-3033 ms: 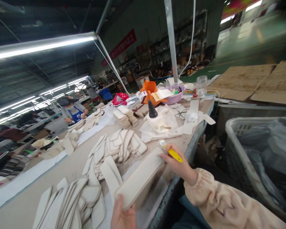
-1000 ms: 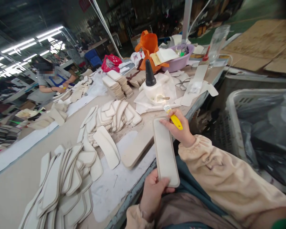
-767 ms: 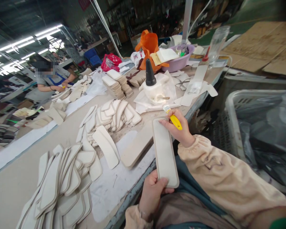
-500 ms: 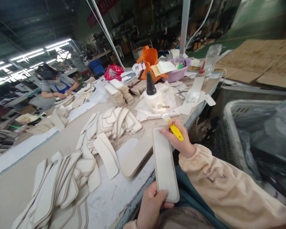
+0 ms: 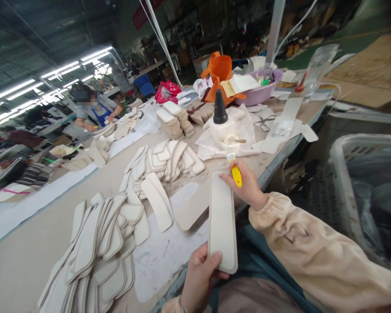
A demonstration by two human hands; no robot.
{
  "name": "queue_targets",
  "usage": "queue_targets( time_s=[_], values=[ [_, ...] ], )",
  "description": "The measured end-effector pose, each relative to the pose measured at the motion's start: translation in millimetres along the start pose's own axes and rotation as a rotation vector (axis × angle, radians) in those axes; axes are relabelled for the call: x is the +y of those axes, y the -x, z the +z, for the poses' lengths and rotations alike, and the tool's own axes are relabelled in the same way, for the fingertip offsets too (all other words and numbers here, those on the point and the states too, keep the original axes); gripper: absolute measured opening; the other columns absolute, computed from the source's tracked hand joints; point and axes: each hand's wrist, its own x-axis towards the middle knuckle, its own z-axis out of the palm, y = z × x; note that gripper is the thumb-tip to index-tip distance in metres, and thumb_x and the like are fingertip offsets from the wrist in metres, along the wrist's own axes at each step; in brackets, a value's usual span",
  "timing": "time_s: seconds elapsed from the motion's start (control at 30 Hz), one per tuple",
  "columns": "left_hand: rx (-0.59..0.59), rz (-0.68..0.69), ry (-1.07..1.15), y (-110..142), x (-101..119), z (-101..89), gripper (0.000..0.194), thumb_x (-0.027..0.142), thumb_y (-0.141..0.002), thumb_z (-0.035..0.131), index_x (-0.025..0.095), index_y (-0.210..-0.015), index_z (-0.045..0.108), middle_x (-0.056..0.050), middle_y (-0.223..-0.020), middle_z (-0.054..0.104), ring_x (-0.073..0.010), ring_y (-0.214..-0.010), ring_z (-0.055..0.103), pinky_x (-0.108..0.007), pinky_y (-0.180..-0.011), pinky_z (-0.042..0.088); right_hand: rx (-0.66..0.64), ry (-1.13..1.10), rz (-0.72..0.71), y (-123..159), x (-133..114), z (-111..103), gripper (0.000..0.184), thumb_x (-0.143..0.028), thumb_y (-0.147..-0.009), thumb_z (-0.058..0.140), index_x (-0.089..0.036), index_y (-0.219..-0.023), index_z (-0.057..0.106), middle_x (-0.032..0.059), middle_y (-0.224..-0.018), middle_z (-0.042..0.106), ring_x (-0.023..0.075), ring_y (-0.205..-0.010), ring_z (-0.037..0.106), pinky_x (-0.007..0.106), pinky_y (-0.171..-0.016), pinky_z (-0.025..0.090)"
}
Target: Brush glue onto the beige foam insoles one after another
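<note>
My left hand [image 5: 202, 276] grips the lower end of a long, round-cornered pale panel [image 5: 222, 221] with a beige border, its thumb on the face. A brush with a yellow handle [image 5: 236, 175] is held in my right hand [image 5: 247, 184], bristles pointing away from me. That hand's fingers also touch the panel's top edge. Just beyond the brush is a white pot [image 5: 220, 129] with a black cone [image 5: 220, 106] on it, standing on a white sheet; a small stick lies at its opening. Left of the panel is a stack of beige strips [image 5: 193, 208] at the table edge.
Piles of pale panels [image 5: 94, 243] and smaller curved pieces [image 5: 169, 158] cover the table's left and middle. Scissors [image 5: 263, 121], a purple basin [image 5: 262, 93] and an orange bag [image 5: 220, 69] lie farther back. A grey crate [image 5: 345, 174] stands at right. A co-worker [image 5: 96, 108] sits at far left.
The view has swung a little, so the table things sit farther right. Both hands keep hold of the panel and brush; the panel is slightly more upright in view.
</note>
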Motion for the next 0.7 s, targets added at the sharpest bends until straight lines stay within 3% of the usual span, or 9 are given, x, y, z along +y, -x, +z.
queue_targets(
  time_s=[0.13, 0.27, 0.4, 0.53, 0.6, 0.7],
  values=[
    [0.128, -0.001, 0.069, -1.9, 1.1, -13.0, 0.05, 0.047, -0.062, 0.079, 0.006, -0.089, 0.07, -0.01, -0.069, 0.068, -0.0135, -0.054, 0.058, -0.02, -0.043, 0.045, -0.117, 0.033, -0.027, -3.3, 8.3, 17.9, 0.022, -0.037, -0.085, 0.061, -0.022, -0.098, 0.05, 0.0037, -0.089, 0.063, 0.0217, -0.077, 0.061, 0.035, -0.07, 0.047],
    [0.156, -0.014, 0.164, -9.4, 2.2, -22.4, 0.046, 0.042, -0.059, 0.082, 0.008, -0.088, 0.07, -0.007, -0.066, 0.066, -0.0112, -0.051, 0.056, -0.017, -0.04, 0.04, -0.211, 0.128, -0.182, -2.5, 9.5, 27.0, 0.021, -0.032, -0.088, 0.058, -0.021, -0.105, 0.054, 0.0091, -0.099, 0.065, 0.0277, -0.096, 0.061, 0.045, -0.084, 0.048],
    [0.163, -0.027, 0.155, -16.2, 1.5, -29.2, 0.046, 0.039, -0.057, 0.083, 0.007, -0.087, 0.07, -0.007, -0.062, 0.066, -0.0122, -0.05, 0.057, -0.018, -0.039, 0.04, -0.417, 0.17, -0.395, 12.0, -6.9, 33.3, 0.027, -0.038, -0.083, 0.066, -0.021, -0.102, 0.057, 0.0108, -0.117, 0.062, 0.0304, -0.127, 0.043, 0.053, -0.108, 0.03],
    [0.161, -0.053, 0.133, -21.6, -0.5, -36.3, 0.049, 0.04, -0.055, 0.084, 0.006, -0.088, 0.07, -0.01, -0.065, 0.069, -0.0155, -0.052, 0.06, -0.019, -0.038, 0.041, -0.631, 0.247, -0.495, 28.2, -19.7, 46.5, 0.052, -0.059, -0.074, 0.07, -0.02, -0.105, 0.056, 0.012, -0.125, 0.059, 0.0299, -0.141, 0.019, 0.056, -0.114, 0.013],
    [0.156, -0.072, 0.134, -24.2, -1.8, -40.7, 0.05, 0.04, -0.055, 0.084, 0.006, -0.089, 0.07, -0.011, -0.066, 0.07, -0.0153, -0.051, 0.061, -0.019, -0.038, 0.042, -0.637, 0.316, -0.458, 28.7, -18.2, 53.0, 0.056, -0.062, -0.073, 0.068, -0.019, -0.107, 0.056, 0.0132, -0.123, 0.06, 0.0308, -0.141, 0.018, 0.058, -0.113, 0.013],
    [0.114, -0.073, 0.125, -27.0, -5.0, -46.9, 0.049, 0.041, -0.059, 0.082, 0.007, -0.091, 0.071, -0.01, -0.065, 0.07, -0.013, -0.048, 0.059, -0.018, -0.039, 0.042, -0.539, 0.44, -0.388, 20.2, -5.9, 57.2, 0.047, -0.056, -0.081, 0.064, -0.019, -0.108, 0.056, 0.0146, -0.122, 0.06, 0.0325, -0.14, 0.021, 0.061, -0.11, 0.016]
  ],
)
